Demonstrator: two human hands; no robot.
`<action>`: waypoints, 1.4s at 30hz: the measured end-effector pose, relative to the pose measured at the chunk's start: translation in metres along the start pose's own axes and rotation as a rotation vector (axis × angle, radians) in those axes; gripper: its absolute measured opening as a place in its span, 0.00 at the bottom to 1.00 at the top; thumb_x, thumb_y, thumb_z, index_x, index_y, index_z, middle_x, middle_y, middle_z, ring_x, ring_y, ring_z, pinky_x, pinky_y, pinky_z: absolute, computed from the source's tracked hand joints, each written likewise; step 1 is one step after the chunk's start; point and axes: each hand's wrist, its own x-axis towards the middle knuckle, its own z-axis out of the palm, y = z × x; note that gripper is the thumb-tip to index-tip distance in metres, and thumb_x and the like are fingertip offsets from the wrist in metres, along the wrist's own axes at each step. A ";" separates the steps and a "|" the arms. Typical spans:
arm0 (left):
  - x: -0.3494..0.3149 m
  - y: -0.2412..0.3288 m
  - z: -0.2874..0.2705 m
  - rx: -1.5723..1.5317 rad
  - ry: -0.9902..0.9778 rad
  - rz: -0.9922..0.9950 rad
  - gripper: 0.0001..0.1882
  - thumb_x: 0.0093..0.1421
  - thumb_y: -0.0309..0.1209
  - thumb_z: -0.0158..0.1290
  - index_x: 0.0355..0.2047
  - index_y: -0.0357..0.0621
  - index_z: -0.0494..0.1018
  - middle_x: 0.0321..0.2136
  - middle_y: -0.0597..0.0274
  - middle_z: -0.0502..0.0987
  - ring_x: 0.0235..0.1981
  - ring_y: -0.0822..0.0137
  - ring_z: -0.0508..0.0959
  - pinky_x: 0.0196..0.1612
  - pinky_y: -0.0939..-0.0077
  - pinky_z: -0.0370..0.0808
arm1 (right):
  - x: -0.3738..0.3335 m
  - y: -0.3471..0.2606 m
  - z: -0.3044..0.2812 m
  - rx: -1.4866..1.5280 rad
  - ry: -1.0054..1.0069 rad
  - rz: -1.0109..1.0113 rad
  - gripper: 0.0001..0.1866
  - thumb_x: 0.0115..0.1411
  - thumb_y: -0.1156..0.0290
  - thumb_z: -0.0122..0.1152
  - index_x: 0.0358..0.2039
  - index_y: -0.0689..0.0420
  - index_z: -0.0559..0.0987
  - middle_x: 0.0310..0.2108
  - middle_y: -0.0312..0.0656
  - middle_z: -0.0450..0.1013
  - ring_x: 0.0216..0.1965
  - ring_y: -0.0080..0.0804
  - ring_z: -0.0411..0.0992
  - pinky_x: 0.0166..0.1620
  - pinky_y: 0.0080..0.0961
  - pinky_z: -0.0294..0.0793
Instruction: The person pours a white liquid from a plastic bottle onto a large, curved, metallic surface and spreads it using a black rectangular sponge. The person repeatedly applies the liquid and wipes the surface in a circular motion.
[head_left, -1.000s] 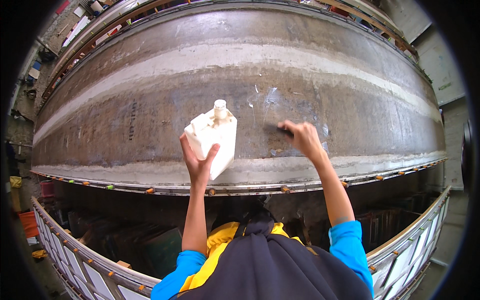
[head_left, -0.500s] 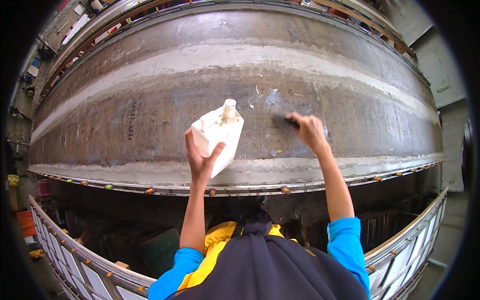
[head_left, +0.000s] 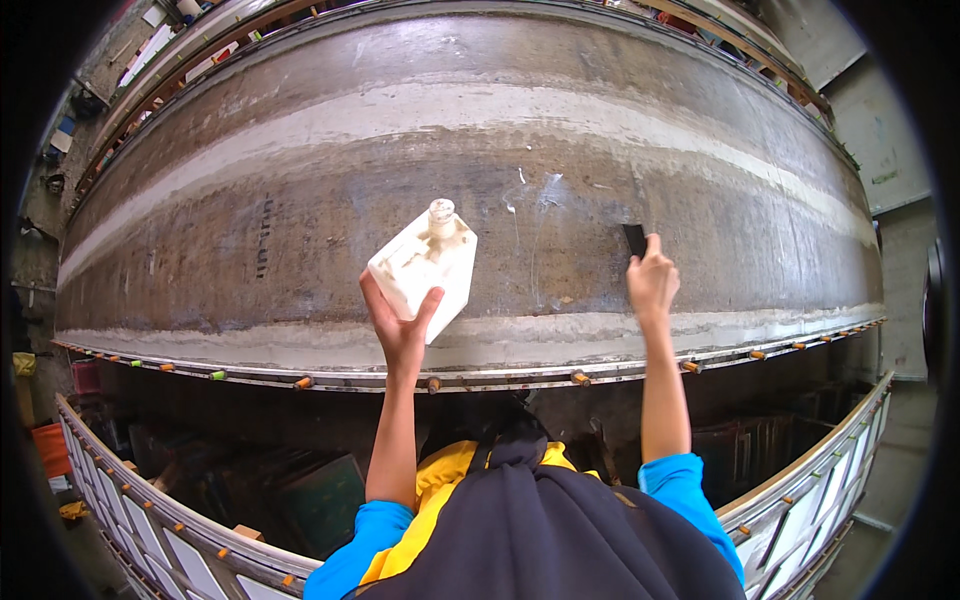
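Observation:
My left hand (head_left: 400, 335) grips a white plastic jug (head_left: 452, 285) with one side cut away, its neck pointing away from me; pale residue coats the inside. It is held above the near part of a long brown table (head_left: 340, 235). Closed round a black, flat-bladed scraper (head_left: 635, 239), my right hand (head_left: 653, 285) is over the table to the right of the jug. The blade is at the table surface; whether it touches cannot be made out. Between the hands, a smeared white patch (head_left: 551, 190) and a few small white blobs mark the table.
A pale band (head_left: 440, 107) crosses the table, with another along its near edge. Orange and green pegs line the near rail (head_left: 500, 382). Behind me runs a second rail (head_left: 190, 530) with pegs and white panels. Dark boards (head_left: 320, 500) lean beneath, between the two.
My right hand has moved right and slightly nearer to me, and the scraper has turned so its blade points away. The jug has shifted a little to the left.

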 end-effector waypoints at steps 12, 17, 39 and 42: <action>0.002 -0.004 -0.005 -0.008 0.093 -0.022 0.35 0.47 0.30 0.61 0.51 0.45 0.53 0.46 0.59 0.61 0.50 0.65 0.64 0.54 0.69 0.62 | -0.046 -0.093 -0.016 0.360 -0.461 -0.087 0.23 0.45 0.67 0.64 0.43 0.58 0.70 0.28 0.55 0.75 0.32 0.52 0.74 0.35 0.40 0.73; 0.000 0.004 -0.008 -0.076 0.085 -0.033 0.35 0.47 0.28 0.62 0.51 0.45 0.54 0.45 0.59 0.62 0.49 0.66 0.65 0.51 0.70 0.64 | -0.017 -0.029 -0.001 0.473 -0.312 0.026 0.35 0.43 0.66 0.66 0.52 0.63 0.66 0.33 0.61 0.73 0.39 0.51 0.73 0.42 0.35 0.72; 0.007 0.011 0.006 0.018 0.000 0.004 0.34 0.47 0.31 0.62 0.50 0.44 0.55 0.44 0.59 0.64 0.47 0.65 0.66 0.49 0.70 0.65 | -0.013 -0.097 -0.008 0.636 -0.322 0.108 0.33 0.47 0.65 0.64 0.51 0.66 0.63 0.37 0.62 0.72 0.40 0.54 0.72 0.44 0.39 0.70; 0.016 0.011 0.016 0.001 -0.050 0.010 0.34 0.47 0.33 0.62 0.50 0.44 0.56 0.43 0.59 0.64 0.47 0.66 0.66 0.49 0.71 0.66 | -0.022 -0.111 0.009 0.776 -0.326 0.078 0.31 0.46 0.67 0.63 0.49 0.65 0.64 0.35 0.63 0.72 0.42 0.56 0.71 0.44 0.39 0.69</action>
